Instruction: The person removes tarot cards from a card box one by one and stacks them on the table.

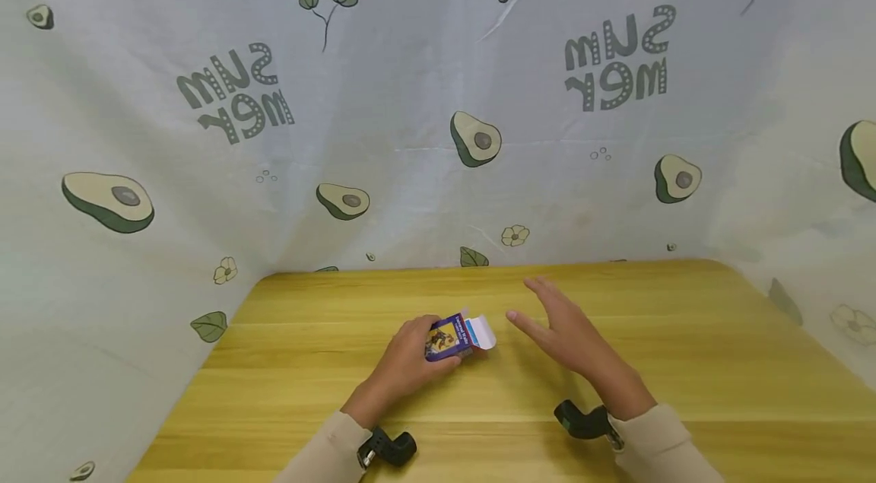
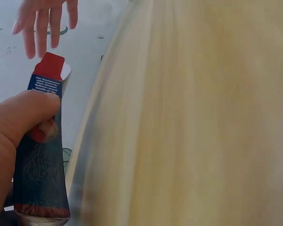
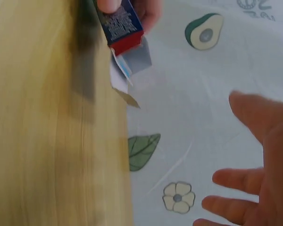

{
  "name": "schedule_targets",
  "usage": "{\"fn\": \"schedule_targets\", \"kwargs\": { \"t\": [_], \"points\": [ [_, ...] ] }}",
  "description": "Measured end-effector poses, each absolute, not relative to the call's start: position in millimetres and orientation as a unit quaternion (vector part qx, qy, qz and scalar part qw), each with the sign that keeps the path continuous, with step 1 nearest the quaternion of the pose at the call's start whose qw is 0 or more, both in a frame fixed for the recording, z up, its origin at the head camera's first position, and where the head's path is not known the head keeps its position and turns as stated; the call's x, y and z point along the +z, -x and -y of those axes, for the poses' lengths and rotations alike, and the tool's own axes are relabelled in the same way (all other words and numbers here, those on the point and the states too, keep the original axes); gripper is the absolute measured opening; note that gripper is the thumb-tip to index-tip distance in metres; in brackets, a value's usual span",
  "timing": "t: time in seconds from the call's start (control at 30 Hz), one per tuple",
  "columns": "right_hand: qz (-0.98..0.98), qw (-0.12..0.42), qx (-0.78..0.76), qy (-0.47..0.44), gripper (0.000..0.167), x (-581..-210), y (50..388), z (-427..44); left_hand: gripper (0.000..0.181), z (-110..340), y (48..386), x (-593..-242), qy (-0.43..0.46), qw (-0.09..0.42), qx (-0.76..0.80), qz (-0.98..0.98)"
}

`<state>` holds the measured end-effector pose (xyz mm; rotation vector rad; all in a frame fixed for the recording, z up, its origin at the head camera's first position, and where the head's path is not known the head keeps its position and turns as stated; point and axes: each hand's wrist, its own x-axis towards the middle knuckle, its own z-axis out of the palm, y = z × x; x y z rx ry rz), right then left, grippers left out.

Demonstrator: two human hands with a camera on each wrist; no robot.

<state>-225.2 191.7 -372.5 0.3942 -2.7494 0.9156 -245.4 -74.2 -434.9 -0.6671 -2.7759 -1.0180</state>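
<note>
A small dark blue card box (image 1: 446, 338) with a yellow picture is held by my left hand (image 1: 409, 361), its thumb along the near edge and fingers behind. The box's end flap (image 1: 482, 332) stands open toward the right. In the left wrist view the thumb presses the narrow printed side of the box (image 2: 41, 160), below a red flap (image 2: 50, 66). My right hand (image 1: 571, 335) is held apart to the right of the box, fingers spread and holding nothing. The right wrist view shows the box (image 3: 121, 23) with its white flaps folded out, away from the right hand (image 3: 259, 165).
Under both hands is a yellow wood-grain table (image 1: 328, 316). A pale curtain (image 1: 411, 87) with avocado, leaf and lettering prints hangs behind the table and along its sides. Dark wrist devices (image 1: 395, 448) are strapped at both sleeves.
</note>
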Motion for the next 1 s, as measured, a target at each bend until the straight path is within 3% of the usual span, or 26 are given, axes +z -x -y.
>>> {"fn": "schedule_targets", "kwargs": {
  "t": [0.7, 1.0],
  "points": [
    [0.897, 0.137, 0.400, -0.132, 0.038, -355.5, 203.0, -159.9, 0.072, 58.1, 228.1, -433.0, 0.241, 0.046, -0.376, 0.894],
    [0.885, 0.116, 0.433, -0.124, 0.031, -355.7, 197.7, -151.7, 0.074, 54.4, 221.1, -432.9, 0.249, 0.047, -0.382, 0.889]
  ]
}}
